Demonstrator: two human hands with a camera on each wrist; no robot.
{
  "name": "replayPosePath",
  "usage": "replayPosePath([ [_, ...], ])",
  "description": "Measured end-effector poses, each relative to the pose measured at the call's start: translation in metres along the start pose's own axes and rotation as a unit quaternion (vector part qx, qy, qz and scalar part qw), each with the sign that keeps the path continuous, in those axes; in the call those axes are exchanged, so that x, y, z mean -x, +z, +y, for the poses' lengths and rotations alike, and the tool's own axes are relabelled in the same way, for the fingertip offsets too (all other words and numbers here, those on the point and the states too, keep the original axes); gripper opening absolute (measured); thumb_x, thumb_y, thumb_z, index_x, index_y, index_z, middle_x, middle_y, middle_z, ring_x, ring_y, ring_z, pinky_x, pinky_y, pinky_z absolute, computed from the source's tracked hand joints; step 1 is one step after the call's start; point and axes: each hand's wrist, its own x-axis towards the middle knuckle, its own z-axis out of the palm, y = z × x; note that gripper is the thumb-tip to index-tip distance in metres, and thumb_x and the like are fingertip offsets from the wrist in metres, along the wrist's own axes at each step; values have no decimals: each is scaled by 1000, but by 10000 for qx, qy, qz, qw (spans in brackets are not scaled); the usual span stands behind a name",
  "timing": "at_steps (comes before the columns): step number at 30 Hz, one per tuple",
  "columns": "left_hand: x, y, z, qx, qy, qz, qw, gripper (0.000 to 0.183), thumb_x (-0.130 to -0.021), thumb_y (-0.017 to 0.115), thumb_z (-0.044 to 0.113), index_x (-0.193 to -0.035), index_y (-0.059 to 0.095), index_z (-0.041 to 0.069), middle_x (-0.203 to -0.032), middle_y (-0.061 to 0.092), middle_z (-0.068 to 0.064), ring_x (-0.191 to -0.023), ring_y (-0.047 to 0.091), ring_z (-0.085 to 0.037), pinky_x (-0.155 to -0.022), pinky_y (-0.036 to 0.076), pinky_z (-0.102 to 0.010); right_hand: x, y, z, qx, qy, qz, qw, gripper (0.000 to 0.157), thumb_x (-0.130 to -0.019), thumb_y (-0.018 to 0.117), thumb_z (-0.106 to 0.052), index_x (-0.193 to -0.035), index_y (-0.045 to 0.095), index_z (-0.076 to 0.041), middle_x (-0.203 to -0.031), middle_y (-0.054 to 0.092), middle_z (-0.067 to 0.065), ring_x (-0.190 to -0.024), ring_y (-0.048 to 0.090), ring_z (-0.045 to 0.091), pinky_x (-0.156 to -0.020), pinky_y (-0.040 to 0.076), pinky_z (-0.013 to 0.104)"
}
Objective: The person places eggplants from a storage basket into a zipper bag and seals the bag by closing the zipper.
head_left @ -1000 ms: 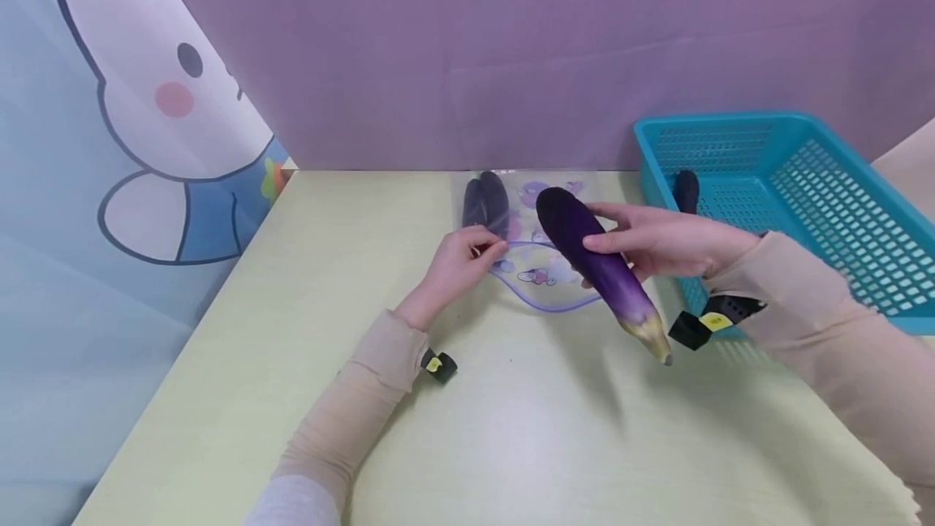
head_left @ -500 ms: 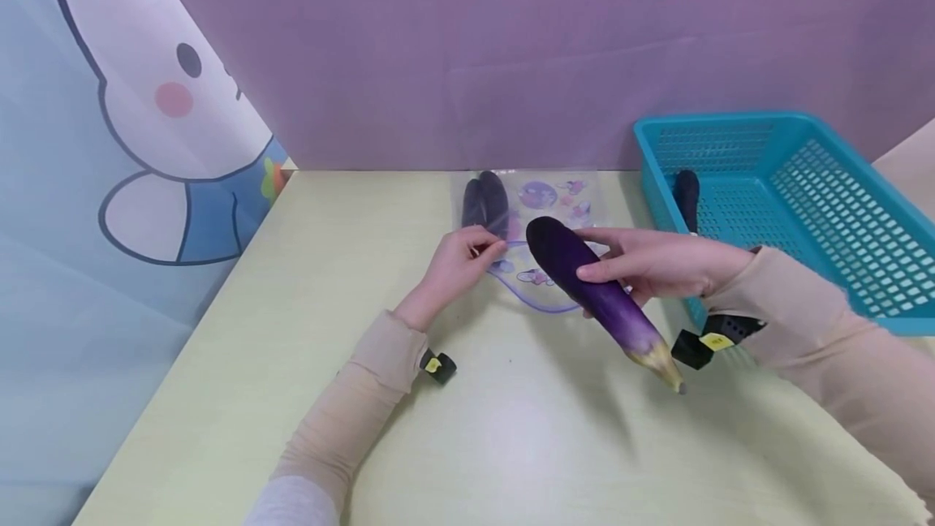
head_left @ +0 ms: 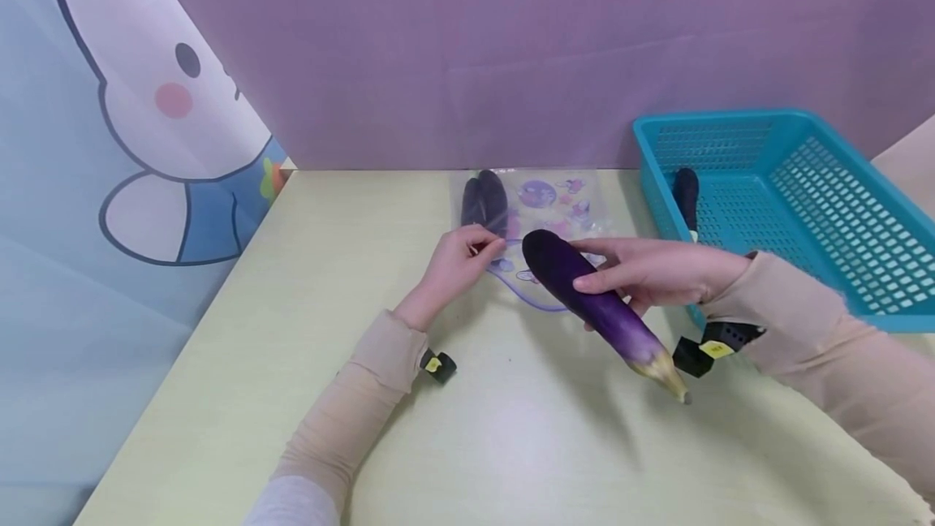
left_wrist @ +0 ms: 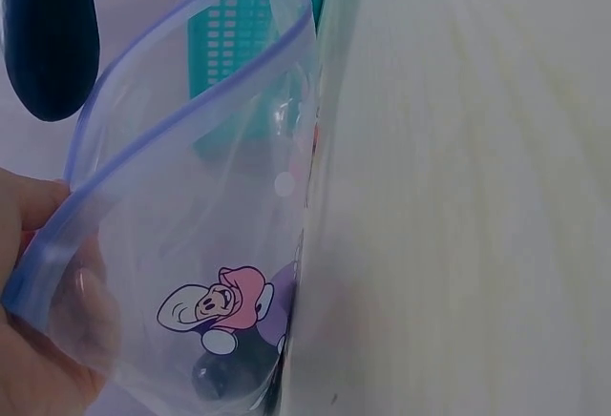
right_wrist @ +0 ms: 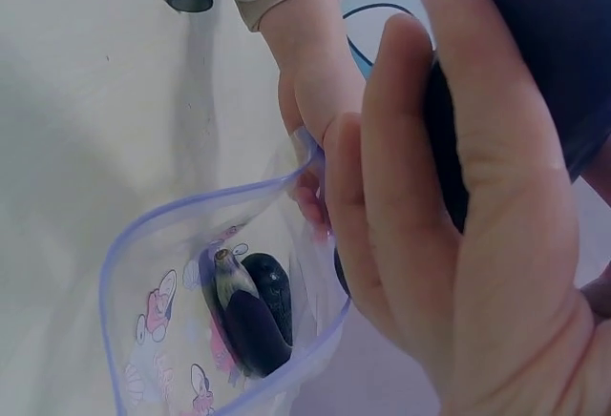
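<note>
My left hand (head_left: 460, 260) pinches the purple-edged mouth of a clear zip bag (left_wrist: 191, 235) printed with cartoon figures. The mouth gapes in both wrist views. Two dark eggplants (head_left: 484, 200) lie side by side inside the bag; their stem ends point toward the mouth in the right wrist view. My right hand (head_left: 643, 270) grips another eggplant (head_left: 592, 291) round its middle, thumb on top. That eggplant is held slantwise in the air, its dark rounded end toward the bag and its pale stem end toward the near right.
A blue perforated basket (head_left: 730, 124) stands at the back right, with one more eggplant (head_left: 685, 195) along its left wall. Behind the pale table (head_left: 292, 331) rises a purple cloth backdrop (head_left: 511, 47); a cartoon curtain (head_left: 66, 307) hangs on the left.
The right hand has lowered the eggplant toward me and slightly left, so more of the bag's far part shows. The left hand keeps its place at the bag mouth.
</note>
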Motion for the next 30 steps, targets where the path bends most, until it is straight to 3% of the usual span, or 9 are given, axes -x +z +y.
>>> replayPosePath([
  [9,0,0,0,31,-44,25,10000,14,-90,63,9,-91,72,-1,-77,62,-11,-67,51,-15,-61,41,-19,-5,4,4,43,126,-18,9999,87,-94,57,-27,-151,-6,-9,-121,53,20,-95,64,23,-71,56,37],
  [14,0,0,1,43,-49,31,10000,14,-90,63,9,-91,72,-1,-77,62,-11,-67,52,-16,-61,42,-19,-15,6,11,-308,175,0,9994,81,-96,55,-25,-151,-3,-8,-129,44,26,-97,65,26,-77,56,40],
  [20,-1,0,1,53,-20,40,10000,14,-90,63,9,-90,72,-1,-77,63,-11,-68,52,-16,-62,42,-20,-25,8,20,-667,9,109,9977,83,-97,53,-29,-150,-5,-4,-132,38,27,-100,63,27,-83,54,44],
  [30,0,0,1,58,52,109,9999,14,-90,63,9,-89,72,-1,-76,63,-11,-68,54,-17,-62,42,-20,-44,17,33,-1390,-449,498,9880,74,-99,47,-28,-150,0,-4,-130,41,26,-104,61,26,-86,53,38],
])
